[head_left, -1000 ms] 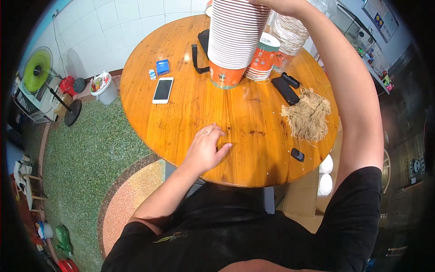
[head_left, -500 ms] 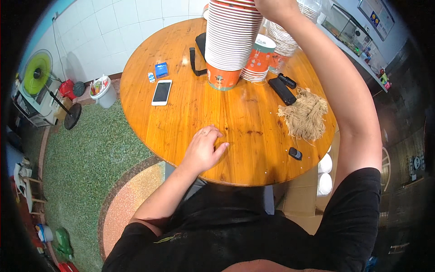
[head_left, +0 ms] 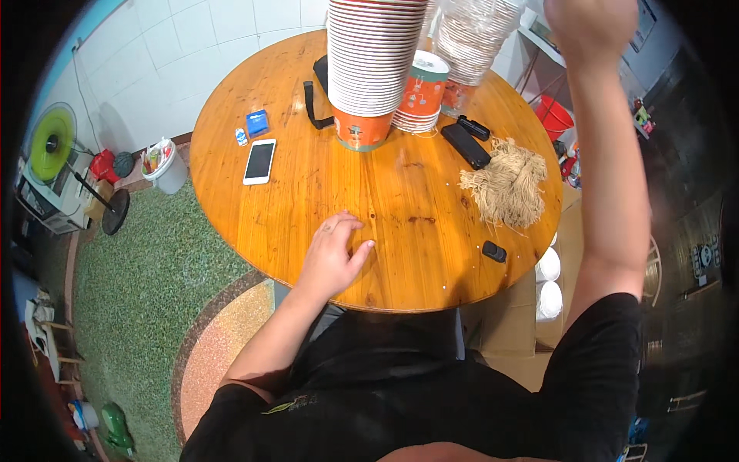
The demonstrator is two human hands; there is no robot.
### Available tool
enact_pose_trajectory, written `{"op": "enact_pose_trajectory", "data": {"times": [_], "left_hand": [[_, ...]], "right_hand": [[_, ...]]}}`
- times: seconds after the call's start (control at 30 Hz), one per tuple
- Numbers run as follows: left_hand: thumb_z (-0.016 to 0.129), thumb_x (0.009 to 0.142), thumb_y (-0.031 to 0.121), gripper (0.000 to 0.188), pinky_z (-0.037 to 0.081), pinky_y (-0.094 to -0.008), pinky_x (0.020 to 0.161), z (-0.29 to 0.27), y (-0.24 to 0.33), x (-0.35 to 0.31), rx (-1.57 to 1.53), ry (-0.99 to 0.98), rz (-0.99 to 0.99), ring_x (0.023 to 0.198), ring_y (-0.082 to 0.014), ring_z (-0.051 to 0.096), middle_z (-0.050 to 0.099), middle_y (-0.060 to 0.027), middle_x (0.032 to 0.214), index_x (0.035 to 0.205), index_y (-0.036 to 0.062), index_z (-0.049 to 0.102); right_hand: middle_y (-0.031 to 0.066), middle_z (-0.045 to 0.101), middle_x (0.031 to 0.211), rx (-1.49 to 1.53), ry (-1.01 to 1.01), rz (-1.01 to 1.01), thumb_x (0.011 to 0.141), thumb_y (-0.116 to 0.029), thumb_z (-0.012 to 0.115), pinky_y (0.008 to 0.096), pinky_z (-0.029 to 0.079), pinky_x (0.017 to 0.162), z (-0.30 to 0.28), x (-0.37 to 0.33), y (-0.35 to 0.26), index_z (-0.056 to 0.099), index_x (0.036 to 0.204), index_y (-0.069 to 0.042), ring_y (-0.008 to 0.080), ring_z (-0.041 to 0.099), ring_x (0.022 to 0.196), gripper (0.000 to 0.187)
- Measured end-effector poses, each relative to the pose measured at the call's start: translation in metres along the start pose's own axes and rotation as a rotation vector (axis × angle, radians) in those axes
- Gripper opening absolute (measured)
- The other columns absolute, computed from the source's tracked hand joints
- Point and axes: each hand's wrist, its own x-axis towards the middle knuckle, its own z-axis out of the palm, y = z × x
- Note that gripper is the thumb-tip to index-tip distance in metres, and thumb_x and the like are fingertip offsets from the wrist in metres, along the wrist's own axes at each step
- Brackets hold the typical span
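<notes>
My left hand [head_left: 329,258] rests on the round wooden table [head_left: 308,185] near its front edge, fingers relaxed, thumb apart, nothing in it. My right hand [head_left: 594,29] is raised at the top edge on the right, away from the stacks; its fingers are hidden or cut off. A tall stack of orange and white paper cups [head_left: 368,85] stands on the far part of the table, its top out of frame. Right of it is a shorter cup stack [head_left: 422,88]. Behind that, more cups in clear plastic wrap [head_left: 473,38] stand.
A white phone [head_left: 259,162] and a blue packet [head_left: 257,122] lie at the left. On the right are a black case [head_left: 465,146], a bundle of tan string [head_left: 508,185] and a small black device [head_left: 494,252]. Below the right edge sit white rolls [head_left: 550,299] in a cardboard box.
My right hand has left the top of the tall cup stack and moved right and up. The left hand stays on the table. The whole view has shifted slightly.
</notes>
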Motion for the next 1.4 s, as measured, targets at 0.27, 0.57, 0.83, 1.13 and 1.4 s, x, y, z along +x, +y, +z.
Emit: {"op": "enact_pose_trajectory", "data": {"times": [0.27, 0.57, 0.83, 1.13, 1.4], "left_hand": [[0.085, 0.091, 0.028, 0.058, 0.048, -0.0543, 0.109, -0.040, 0.013, -0.022, 0.048, 0.574, 0.458, 0.132, -0.0419, 0.056, 0.056, -0.0193, 0.137, 0.136, 0.0074, 0.055], [0.089, 0.082, 0.015, 0.026, 0.051, -0.0406, 0.079, -0.066, 0.073, 0.021, 0.212, -0.034, 0.436, 0.080, -0.0270, 0.069, 0.071, -0.0063, 0.088, 0.103, 0.0058, 0.077], [0.083, 0.084, 0.005, 0.022, 0.049, -0.0430, 0.088, -0.062, 0.070, 0.022, 0.250, -0.059, 0.361, 0.086, -0.0278, 0.069, 0.072, -0.0071, 0.093, 0.105, 0.0068, 0.077], [0.085, 0.084, 0.009, 0.016, 0.049, -0.0429, 0.090, -0.056, 0.071, 0.022, 0.280, -0.060, 0.295, 0.087, -0.0287, 0.069, 0.072, -0.0074, 0.092, 0.098, 0.0070, 0.076], [0.088, 0.084, 0.013, 0.021, 0.048, -0.0440, 0.093, -0.052, 0.061, 0.021, 0.332, -0.020, 0.289, 0.091, -0.0294, 0.069, 0.072, -0.0071, 0.094, 0.101, 0.0075, 0.076]], "right_hand": [[0.0057, 0.069, 0.094, 0.388, -0.761, 0.058, 0.083, -0.002, 0.074, 0.0456, 0.050, 0.088, -0.068, -0.220, -0.112, 0.071, 0.097, -0.008, 0.0266, 0.068, 0.088, 0.015], [0.0051, 0.075, 0.117, 0.546, -0.595, 0.224, 0.087, -0.017, 0.086, 0.0470, 0.053, 0.102, -0.068, -0.290, -0.150, 0.074, 0.111, -0.009, 0.0307, 0.070, 0.118, 0.028], [0.0147, 0.074, 0.100, -0.116, -0.851, 0.665, 0.092, -0.014, 0.079, 0.0445, 0.056, 0.086, -0.126, -0.368, -0.020, 0.077, 0.097, -0.006, 0.0355, 0.071, 0.098, 0.009], [0.0145, 0.074, 0.100, -0.458, -1.160, 0.469, 0.094, -0.019, 0.073, 0.0482, 0.058, 0.092, -0.092, -0.403, 0.041, 0.080, 0.094, -0.006, 0.0361, 0.071, 0.104, 0.015], [0.0122, 0.076, 0.099, -0.269, -0.907, 0.426, 0.093, -0.015, 0.074, 0.0448, 0.056, 0.092, -0.105, -0.388, -0.008, 0.080, 0.091, -0.006, 0.0345, 0.068, 0.100, 0.011]]}}
